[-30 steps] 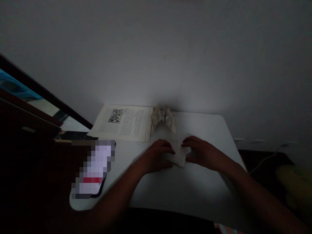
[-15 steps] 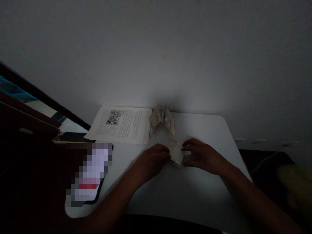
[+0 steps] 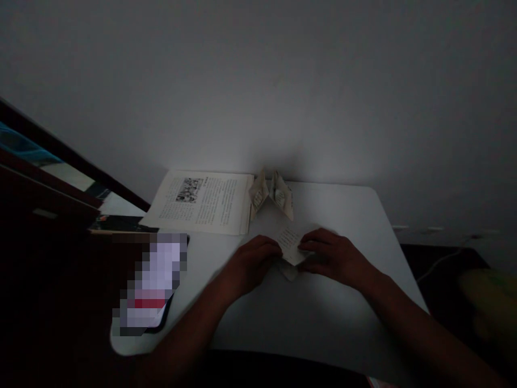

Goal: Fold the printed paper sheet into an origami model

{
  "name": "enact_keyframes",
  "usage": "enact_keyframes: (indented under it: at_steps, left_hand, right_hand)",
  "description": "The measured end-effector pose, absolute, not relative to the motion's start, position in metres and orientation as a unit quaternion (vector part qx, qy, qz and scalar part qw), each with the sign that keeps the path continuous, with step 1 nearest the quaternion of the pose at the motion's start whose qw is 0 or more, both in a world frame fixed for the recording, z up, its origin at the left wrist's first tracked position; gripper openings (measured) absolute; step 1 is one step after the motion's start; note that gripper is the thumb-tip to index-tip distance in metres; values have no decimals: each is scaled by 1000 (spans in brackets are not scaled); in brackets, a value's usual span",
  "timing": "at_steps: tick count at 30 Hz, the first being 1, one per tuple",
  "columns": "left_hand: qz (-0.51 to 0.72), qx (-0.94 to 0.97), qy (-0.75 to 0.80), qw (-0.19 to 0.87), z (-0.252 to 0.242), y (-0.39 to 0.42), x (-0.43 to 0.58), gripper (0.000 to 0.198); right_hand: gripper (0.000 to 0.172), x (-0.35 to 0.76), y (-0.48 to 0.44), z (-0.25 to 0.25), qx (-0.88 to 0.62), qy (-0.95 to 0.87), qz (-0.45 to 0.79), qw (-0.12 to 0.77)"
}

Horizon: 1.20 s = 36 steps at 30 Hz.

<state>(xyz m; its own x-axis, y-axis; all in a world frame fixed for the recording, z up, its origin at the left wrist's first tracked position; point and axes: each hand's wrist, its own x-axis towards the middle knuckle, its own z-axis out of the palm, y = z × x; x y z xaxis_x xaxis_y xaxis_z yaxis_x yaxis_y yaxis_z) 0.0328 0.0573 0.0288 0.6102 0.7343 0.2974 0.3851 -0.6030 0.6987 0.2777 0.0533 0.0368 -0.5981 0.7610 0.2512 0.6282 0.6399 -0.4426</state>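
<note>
A small folded piece of printed paper (image 3: 291,241) lies on the white table (image 3: 307,312), held between both my hands. My left hand (image 3: 252,262) has its fingers curled and pinches the paper's left edge. From the right, my right hand (image 3: 334,256) pinches the other edge with closed fingers. The paper is partly lifted and tilted, with a flap showing below it. Just behind it, near the wall, stands a finished folded paper figure (image 3: 272,195) with two upright points.
An open printed book (image 3: 202,202) lies at the back left of the table. A phone with a blurred screen (image 3: 151,283) rests at the table's left front edge. Dark wooden furniture (image 3: 44,215) fills the left. A cable (image 3: 434,267) lies on the floor to the right.
The folded paper has been turned and raised between my hands, and both hands have shifted slightly toward each other. The view has drifted a little.
</note>
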Motion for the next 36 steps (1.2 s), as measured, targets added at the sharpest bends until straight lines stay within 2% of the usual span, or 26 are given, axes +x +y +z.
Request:
enact_keyframes:
  at_steps: [2, 4, 10, 23, 31, 36]
  left_hand:
    - [290, 850, 324, 296, 30, 56, 32, 16]
    - [274, 859, 333, 275, 32, 55, 32, 14]
    - [228, 876, 387, 176, 30, 51, 33, 11]
    - [167, 857, 476, 106, 33, 55, 45, 22]
    - [162, 850, 499, 53, 33, 54, 50, 26]
    - [166, 848, 501, 48, 34, 53, 47, 25]
  right_hand:
    - [23, 279, 54, 35, -390, -890, 128, 196]
    - [20, 280, 53, 33, -387, -898, 106, 183]
    - [21, 281, 48, 32, -396, -896, 102, 173]
    - [22, 273, 49, 42, -458, -848, 175, 203]
    - [21, 273, 49, 42, -482, -843, 167, 169]
    - [21, 273, 46, 44, -475, -846, 169, 177]
